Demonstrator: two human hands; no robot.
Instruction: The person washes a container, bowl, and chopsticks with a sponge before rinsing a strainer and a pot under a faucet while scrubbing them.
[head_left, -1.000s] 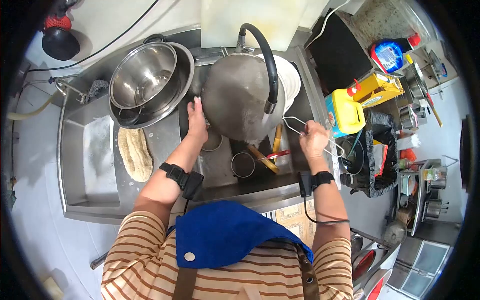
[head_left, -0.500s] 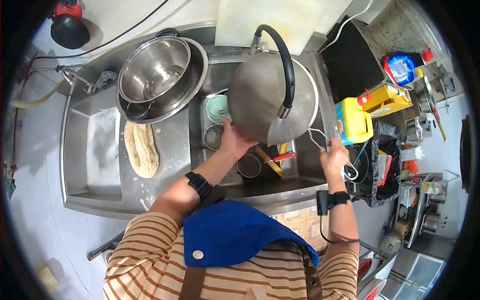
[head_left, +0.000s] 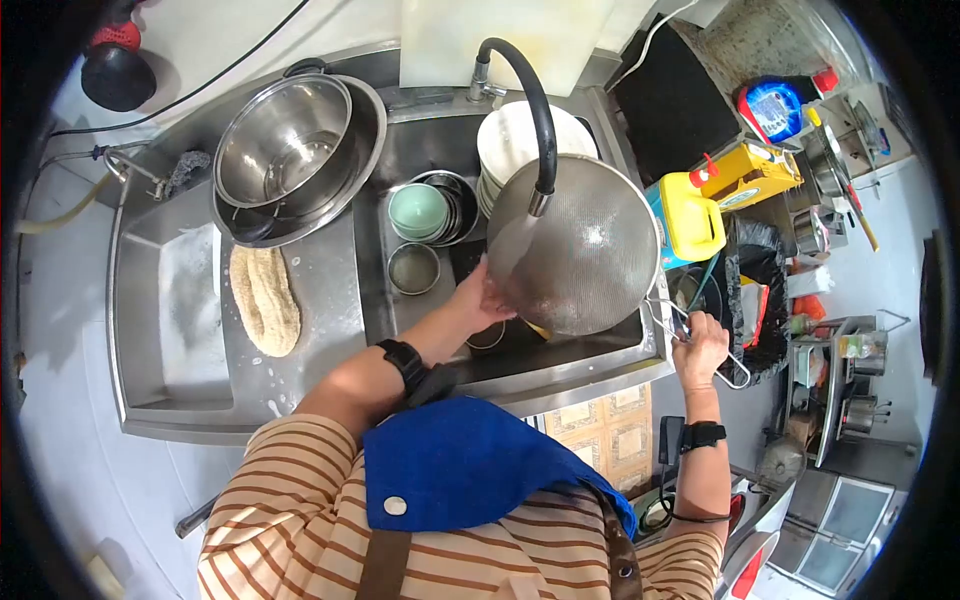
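Note:
A large round mesh strainer (head_left: pixel 590 260) is held over the right sink basin, under the black gooseneck faucet (head_left: pixel 545 130). Water runs from the spout onto the mesh. My right hand (head_left: pixel 701 350) is closed around its wire handle (head_left: pixel 664 318). At the left rim, my left hand (head_left: pixel 483 298) grips the strainer; some fingers are hidden behind it. Below in the basin are a light green bowl (head_left: pixel 418 210) on stacked metal bowls, a small round metal cup (head_left: pixel 413 268) and a stack of white plates (head_left: pixel 530 135) partly behind the strainer.
On the left drainboard lies a beige cloth (head_left: pixel 265 300) beside a steel pot (head_left: pixel 285 150) set in a wide basin (head_left: pixel 375 150). Suds are in the left sink (head_left: pixel 190 300). A yellow jug (head_left: pixel 692 220) stands right of the sink, near a black-lined bin (head_left: pixel 762 260).
The strainer has moved right and towards me with both hands, uncovering the white plates and more of the bowls. It now covers the yellow- and red-handled tools in the basin.

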